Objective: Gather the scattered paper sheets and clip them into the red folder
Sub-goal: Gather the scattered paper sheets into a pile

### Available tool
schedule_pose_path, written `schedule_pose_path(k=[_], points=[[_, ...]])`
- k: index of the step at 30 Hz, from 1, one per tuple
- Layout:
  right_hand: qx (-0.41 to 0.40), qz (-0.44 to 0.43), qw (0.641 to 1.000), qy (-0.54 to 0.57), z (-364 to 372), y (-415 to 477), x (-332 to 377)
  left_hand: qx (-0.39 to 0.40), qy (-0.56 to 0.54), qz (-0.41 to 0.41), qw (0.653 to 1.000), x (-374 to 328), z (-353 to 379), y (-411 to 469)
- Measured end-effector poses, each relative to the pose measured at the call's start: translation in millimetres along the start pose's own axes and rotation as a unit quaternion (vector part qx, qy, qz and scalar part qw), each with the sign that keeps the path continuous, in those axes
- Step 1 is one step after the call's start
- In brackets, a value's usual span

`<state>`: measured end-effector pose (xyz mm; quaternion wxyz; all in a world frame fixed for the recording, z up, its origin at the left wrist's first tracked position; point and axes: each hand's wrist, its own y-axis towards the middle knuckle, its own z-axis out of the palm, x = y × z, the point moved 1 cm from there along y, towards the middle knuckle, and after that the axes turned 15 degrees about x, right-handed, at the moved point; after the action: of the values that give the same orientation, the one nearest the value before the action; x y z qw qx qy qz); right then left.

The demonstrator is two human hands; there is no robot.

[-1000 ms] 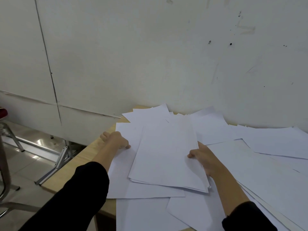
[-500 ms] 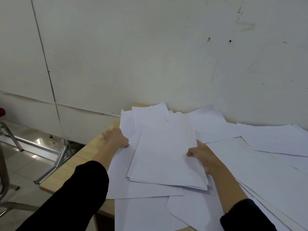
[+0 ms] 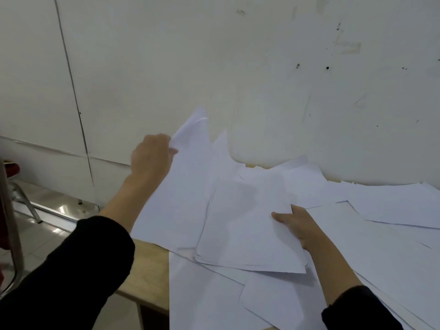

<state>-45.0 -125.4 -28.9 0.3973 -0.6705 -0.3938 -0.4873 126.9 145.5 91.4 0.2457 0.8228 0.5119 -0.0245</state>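
Several white paper sheets [image 3: 381,246] lie scattered over a wooden table [image 3: 147,277]. My left hand [image 3: 152,156] grips the far left edge of some sheets [image 3: 185,186] and holds that edge lifted off the table, so the paper curls up toward the wall. My right hand [image 3: 297,225] holds the right edge of a small stack of sheets [image 3: 245,234] in the middle, thumb on top. The red folder is not in view.
A white wall [image 3: 238,67] rises right behind the table. On the left, past the table's edge, are a tiled floor, metal legs [image 3: 26,203] and part of a chair with a red seat [image 3: 9,170].
My left hand has risen from the table and pulled the left sheets' edge up and back toward the wall. My right hand stays on the stack's right edge.
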Motion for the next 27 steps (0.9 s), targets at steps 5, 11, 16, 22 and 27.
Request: schedule_pose_path(k=[5,11,16,22,27], points=[[0.011,0.028,0.998,0.051,0,-4,8,-0.151,0.009,0.102,0.983,-20,-45,-6],[0.024,0.031,0.998,0.038,1,-6,7,-0.241,-0.106,0.183,0.947,-37,-59,-9],[0.003,0.047,0.993,0.105,0,-8,8,-0.207,-0.23,0.162,0.937,-39,-32,-3],[0.019,0.071,0.985,0.158,-4,-2,4,-0.077,-0.379,0.053,0.921,-40,52,-1],[0.039,0.06,0.986,0.15,-7,3,2,0.054,-0.408,-0.036,0.91,-41,118,-9]])
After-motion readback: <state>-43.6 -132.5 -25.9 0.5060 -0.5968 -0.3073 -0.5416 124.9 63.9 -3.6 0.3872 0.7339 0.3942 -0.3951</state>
